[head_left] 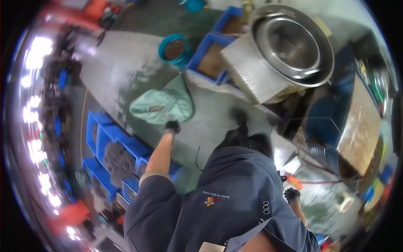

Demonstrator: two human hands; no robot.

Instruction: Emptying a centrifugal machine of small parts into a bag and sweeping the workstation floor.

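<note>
My left hand (172,127), in a dark glove, reaches forward and is closed on the near edge of a pale green cloth sack (163,103). The sack lies slumped on the wet floor, with its narrow end pointing away to the upper right. A brownish patch shows on its near left side. My right hand (292,195), also dark-gloved, hangs by my right side with its fingers curled. Nothing shows in it. Near this hand is a blurred orange-red item (293,182).
Blue crates (113,132) stand at the left, one heaped with grey stringy material (119,161). Ahead are a teal bucket (173,48) and a blue bin (210,59). A large steel basin (294,44) sits on a metal stand at the right, beyond a brown board (360,126).
</note>
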